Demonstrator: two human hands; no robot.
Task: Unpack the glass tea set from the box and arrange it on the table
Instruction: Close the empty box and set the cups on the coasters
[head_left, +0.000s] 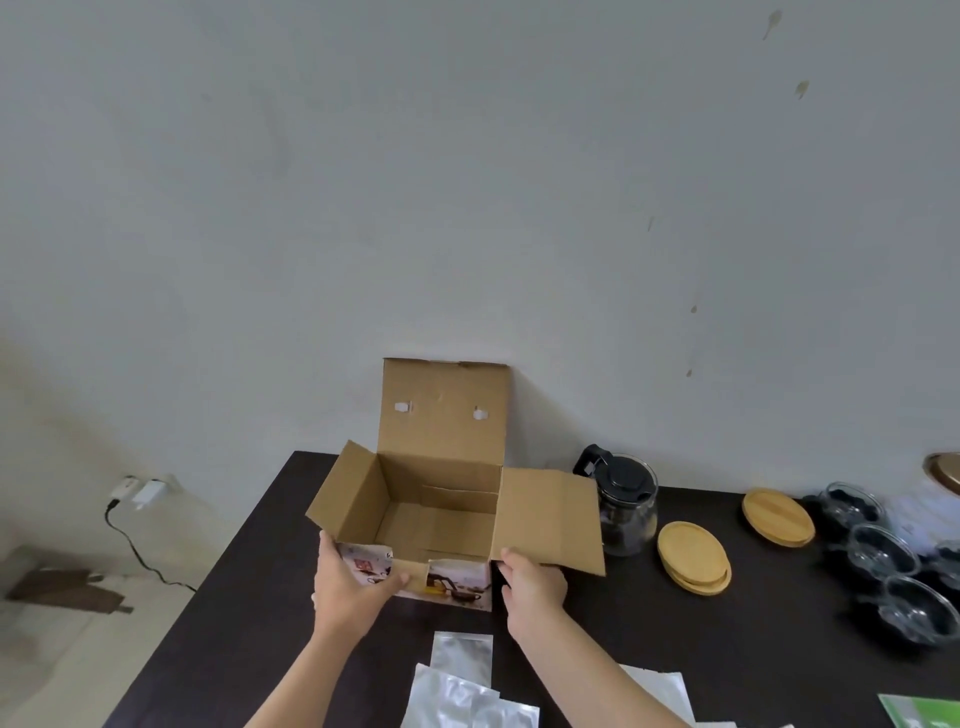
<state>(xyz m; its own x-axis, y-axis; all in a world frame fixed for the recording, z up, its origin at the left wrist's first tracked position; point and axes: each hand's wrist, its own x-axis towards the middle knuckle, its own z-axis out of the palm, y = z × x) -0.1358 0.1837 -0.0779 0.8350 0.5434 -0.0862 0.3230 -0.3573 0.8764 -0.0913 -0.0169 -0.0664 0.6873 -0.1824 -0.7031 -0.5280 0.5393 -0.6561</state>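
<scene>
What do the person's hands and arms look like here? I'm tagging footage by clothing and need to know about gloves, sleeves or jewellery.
Both are bare. The left hand and right hand wear no gloves, and no rings, watch or bracelet show on the sides that face the camera. Both forearms are uncovered down to the bottom edge of the picture, so no sleeve is in view. No markings or bandages are visible.
</scene>
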